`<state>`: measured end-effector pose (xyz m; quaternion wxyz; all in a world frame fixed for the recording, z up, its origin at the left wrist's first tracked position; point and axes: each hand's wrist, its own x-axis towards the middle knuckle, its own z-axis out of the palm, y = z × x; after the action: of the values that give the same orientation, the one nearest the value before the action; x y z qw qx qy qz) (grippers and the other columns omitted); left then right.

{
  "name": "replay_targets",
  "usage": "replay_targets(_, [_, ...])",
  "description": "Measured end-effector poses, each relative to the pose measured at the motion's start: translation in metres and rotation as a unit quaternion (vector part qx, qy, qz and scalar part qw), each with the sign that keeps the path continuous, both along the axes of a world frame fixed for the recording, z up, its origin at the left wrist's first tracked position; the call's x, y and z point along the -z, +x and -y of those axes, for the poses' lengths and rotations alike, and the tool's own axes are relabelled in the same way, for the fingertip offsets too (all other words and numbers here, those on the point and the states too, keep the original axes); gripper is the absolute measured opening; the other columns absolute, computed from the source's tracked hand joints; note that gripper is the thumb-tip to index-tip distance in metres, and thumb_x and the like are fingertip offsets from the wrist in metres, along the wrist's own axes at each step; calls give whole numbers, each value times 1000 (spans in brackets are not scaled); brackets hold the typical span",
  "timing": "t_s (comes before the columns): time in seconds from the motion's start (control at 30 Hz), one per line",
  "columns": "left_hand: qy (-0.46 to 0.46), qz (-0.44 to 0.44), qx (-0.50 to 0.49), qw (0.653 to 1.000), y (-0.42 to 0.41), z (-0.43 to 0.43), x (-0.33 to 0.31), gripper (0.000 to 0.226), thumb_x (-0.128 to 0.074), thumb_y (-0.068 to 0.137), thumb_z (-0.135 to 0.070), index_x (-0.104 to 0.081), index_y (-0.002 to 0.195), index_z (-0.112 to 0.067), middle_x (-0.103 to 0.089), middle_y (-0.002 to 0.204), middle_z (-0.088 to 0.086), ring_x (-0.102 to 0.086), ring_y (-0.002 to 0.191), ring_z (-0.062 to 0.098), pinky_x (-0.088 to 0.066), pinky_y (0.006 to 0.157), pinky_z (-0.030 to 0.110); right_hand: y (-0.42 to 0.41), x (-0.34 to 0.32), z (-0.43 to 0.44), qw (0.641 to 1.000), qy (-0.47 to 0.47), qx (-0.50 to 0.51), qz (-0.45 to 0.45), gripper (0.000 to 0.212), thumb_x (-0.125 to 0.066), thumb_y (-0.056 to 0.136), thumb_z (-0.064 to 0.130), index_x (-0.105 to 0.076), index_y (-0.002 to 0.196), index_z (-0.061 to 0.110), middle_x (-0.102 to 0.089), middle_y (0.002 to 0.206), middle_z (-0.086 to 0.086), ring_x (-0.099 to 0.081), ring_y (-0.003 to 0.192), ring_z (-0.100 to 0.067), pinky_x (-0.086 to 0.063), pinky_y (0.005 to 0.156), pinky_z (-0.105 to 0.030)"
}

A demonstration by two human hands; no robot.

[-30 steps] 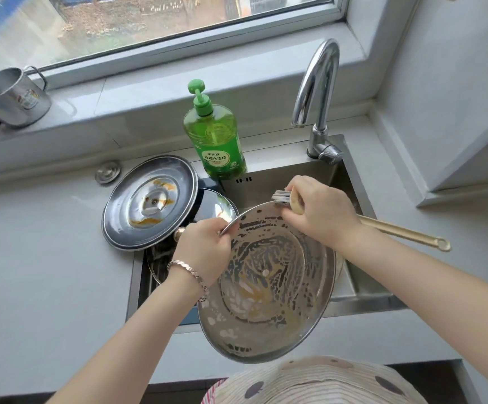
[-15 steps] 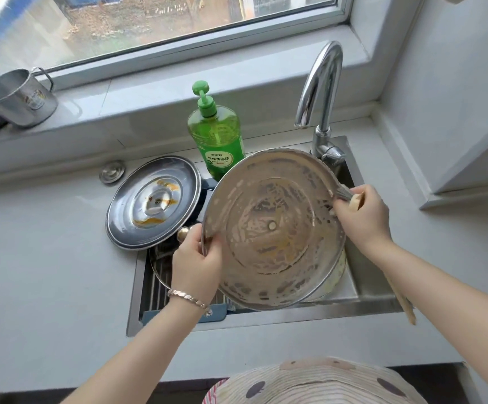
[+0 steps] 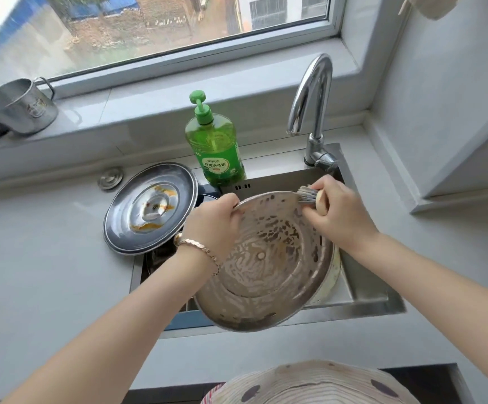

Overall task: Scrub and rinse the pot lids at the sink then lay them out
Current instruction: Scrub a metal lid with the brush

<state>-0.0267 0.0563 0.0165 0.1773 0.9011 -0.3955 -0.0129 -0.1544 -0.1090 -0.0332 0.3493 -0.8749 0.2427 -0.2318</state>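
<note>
Over the near part of the sink (image 3: 368,301), set into the desk towards its right side, a large metal lid (image 3: 266,263) is held tilted with its hollow, soapy underside facing up. Its lowest rim hangs out past the sink's front rim, above the near edge of the desk. The left hand (image 3: 210,225) pinches the lid's upper-left rim between thumb and curled fingers. The right hand (image 3: 339,211) is clenched round the head of a brush (image 3: 308,196), whose bristles press on the lid's far rim; the brush handle is hidden. A pale rim shows under the lid on the right, but I cannot tell what it belongs to.

Further back, a second lid (image 3: 149,208), streaked with orange sauce, lies across the sink's left edge, partly on the desk and partly over the basin. Beyond it stand a green soap bottle (image 3: 215,147) and the tap (image 3: 312,106) on the sink's far edge. No water is visibly running.

The likely trouble is grip: one pinch on a sudsy rim, with the brush pushing at the opposite side, could let the lid twist free and drop into the basin. Suds may also drip over the front edge. The left forearm passes close to the second lid, and a nudge could tip it into the sink.
</note>
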Motion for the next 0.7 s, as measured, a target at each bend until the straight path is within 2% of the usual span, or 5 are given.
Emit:
replay_targets(0.07, [-73,-15,-37,997,3,-8,0,21,-47,92,-11,-56,77,0,-58,68,15,-51,67,32,-23,59,30,-12,9,7,994,79,51,-64,16,-64,82,13,-52,88,6,-53,72,-5,-49,72,-22,-32,58,-27])
replay_targets(0.13, [-84,-9,-28,996,2,-10,1,23,-46,92,-14,-62,83,1,-61,69,16,-54,68,32,-31,61,32,-14,9,4,991,81,63,-82,17,-63,83,16,-51,89,7,-53,75,-4,-50,74,-22,-34,60,-29])
replay_targets(0.33, [-38,28,70,996,-11,-4,6,40,-34,79,-26,-65,86,-2,-64,67,17,-58,63,35,-43,58,35,15,-19,-26,990,-95,-98,34,23,-71,71,9,-56,88,4,-42,72,7,-53,63,-23,-47,57,-32])
replay_targets(0.57, [-167,-104,-102,975,-16,-26,16,25,-54,88,-6,-60,65,0,-48,49,3,-41,50,18,-30,50,27,2,6,-7,979,172,108,-29,19,-64,82,20,-48,92,14,-52,74,3,-47,65,-13,-34,51,-21])
replay_targets(0.7, [-266,-209,-240,910,-33,-30,25,38,-58,89,-12,-52,52,-10,-42,44,-7,-35,42,4,-27,43,13,-1,16,-1,955,232,181,-43,21,-65,82,24,-50,93,15,-55,77,4,-50,68,-12,-35,52,-20])
